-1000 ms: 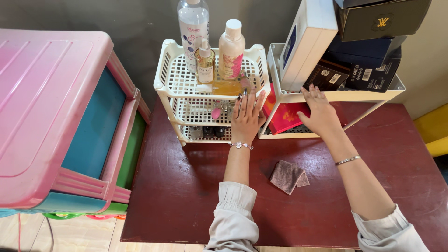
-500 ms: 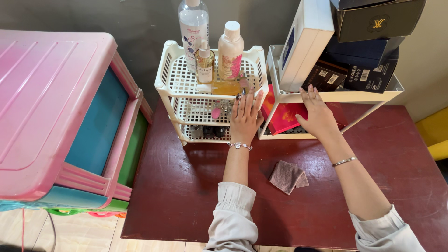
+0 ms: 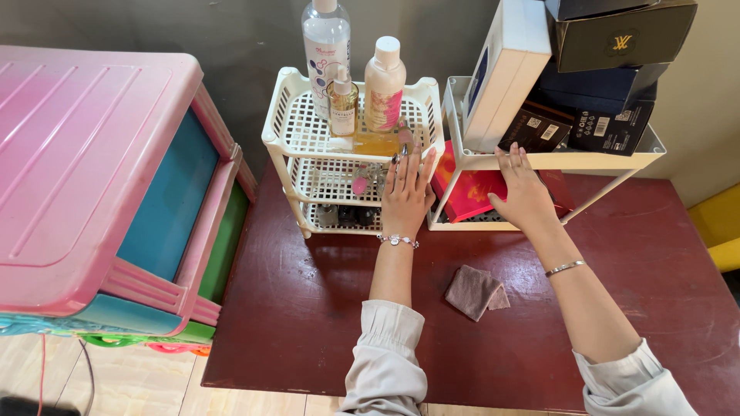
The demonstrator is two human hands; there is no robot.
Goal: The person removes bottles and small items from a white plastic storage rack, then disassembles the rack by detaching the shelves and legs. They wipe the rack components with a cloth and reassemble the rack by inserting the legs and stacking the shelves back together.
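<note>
I see my left hand (image 3: 406,196) flat with fingers spread on the white rack (image 3: 287,115) holding three bottles (image 3: 383,85), my right hand (image 3: 524,192) open against the red box (image 3: 472,192), one cloth (image 3: 474,291) on the table (image 3: 308,308)

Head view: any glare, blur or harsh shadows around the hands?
Head view: sharp overall, both hands crisp, left hand at the white rack, right hand by the red box. Light is soft; faint shadows on the table, a mild sheen near its right edge. Wide-angle lens bends the pink drawers.
</note>
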